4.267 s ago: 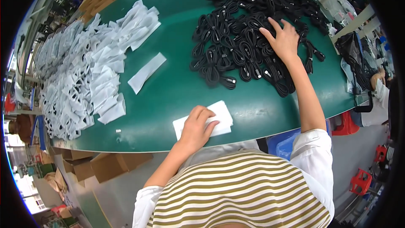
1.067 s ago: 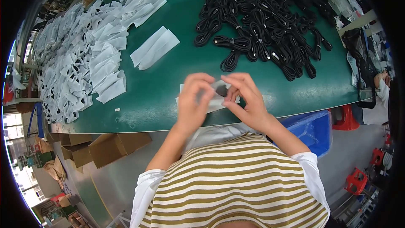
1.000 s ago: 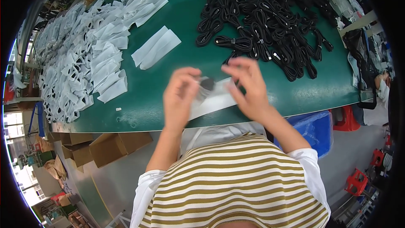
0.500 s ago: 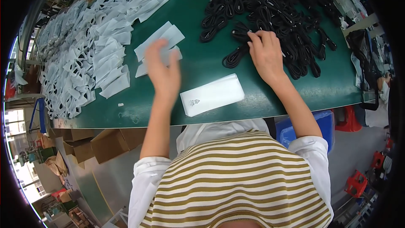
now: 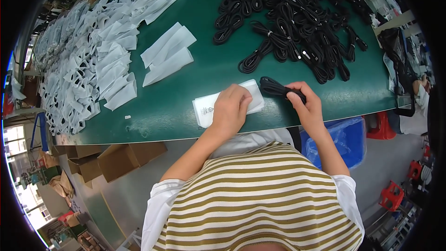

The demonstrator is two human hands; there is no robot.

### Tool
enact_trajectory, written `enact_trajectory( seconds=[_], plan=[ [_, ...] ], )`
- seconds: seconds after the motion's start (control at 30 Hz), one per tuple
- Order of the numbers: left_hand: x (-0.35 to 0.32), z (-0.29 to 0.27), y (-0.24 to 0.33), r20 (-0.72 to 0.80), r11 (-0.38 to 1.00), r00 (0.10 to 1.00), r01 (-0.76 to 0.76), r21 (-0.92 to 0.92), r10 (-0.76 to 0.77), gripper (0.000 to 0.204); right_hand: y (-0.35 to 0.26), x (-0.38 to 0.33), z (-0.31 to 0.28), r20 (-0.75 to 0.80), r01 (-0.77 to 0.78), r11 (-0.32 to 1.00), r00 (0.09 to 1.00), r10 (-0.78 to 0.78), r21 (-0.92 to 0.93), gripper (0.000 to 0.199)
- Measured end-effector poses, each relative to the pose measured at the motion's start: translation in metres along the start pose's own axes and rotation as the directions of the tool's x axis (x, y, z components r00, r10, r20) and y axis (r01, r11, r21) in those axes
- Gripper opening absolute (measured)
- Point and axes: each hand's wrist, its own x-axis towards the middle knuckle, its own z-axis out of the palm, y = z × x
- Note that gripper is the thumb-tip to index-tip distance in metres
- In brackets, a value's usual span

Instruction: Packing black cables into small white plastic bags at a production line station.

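My right hand (image 5: 307, 106) grips a bundled black cable (image 5: 275, 86), its coil sticking out to the left toward a stack of flat white translucent bags (image 5: 204, 110). My left hand (image 5: 232, 110) rests over the right part of that stack, thumb and fingers closed together at the upper bag's edge. How much of the bag lies between the fingers is partly hidden. Beyond the right hand spreads a large heap of black bundled cables (image 5: 297, 18). One bundle (image 5: 255, 60) lies at the heap's near left edge.
Two or so filled white bags (image 5: 168, 53) lie left of centre on the green table (image 5: 158, 111). A big pile of similar bags (image 5: 93, 56) covers the left side. Below the table are a blue bin (image 5: 350, 142), cardboard boxes (image 5: 116, 162) and red stools (image 5: 392, 195).
My right hand has drawn a cable bundle from the heap toward me. My left hand has moved from beside the filled bags rightward onto the white stack and closed there.
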Motion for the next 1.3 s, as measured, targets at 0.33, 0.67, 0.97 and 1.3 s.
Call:
enact_trajectory(
  seconds=[0.33, 0.67, 0.97, 1.3],
  plan=[
    [0.000, 0.003, 0.008, 0.004, 0.995, 1.000, 0.015, 0.094, -0.016, 0.011, 0.000, -0.007, 0.003, -0.012, 0.258, 0.928, 0.963, -0.271, -0.269, 0.017],
    [0.002, 0.008, 0.007, -0.024, 0.984, 0.998, -0.059, 0.171, 0.065, 0.009, 0.009, -0.008, 0.004, 0.003, 0.410, 0.803, 0.891, -0.453, -0.433, 0.021],
    [0.002, -0.002, 0.004, -0.023, 0.973, 0.999, 0.035, -0.230, -0.041, 0.010, 0.005, -0.005, 0.002, 0.178, 0.526, 0.741, 0.847, -0.501, -0.418, 0.021],
    [0.010, -0.021, 0.020, -0.062, 0.973, 0.974, -0.223, -0.060, 0.219, 0.010, 0.006, 0.002, 0.019, 0.154, 0.420, 0.899, 0.903, -0.401, -0.121, 0.031]
  ],
)
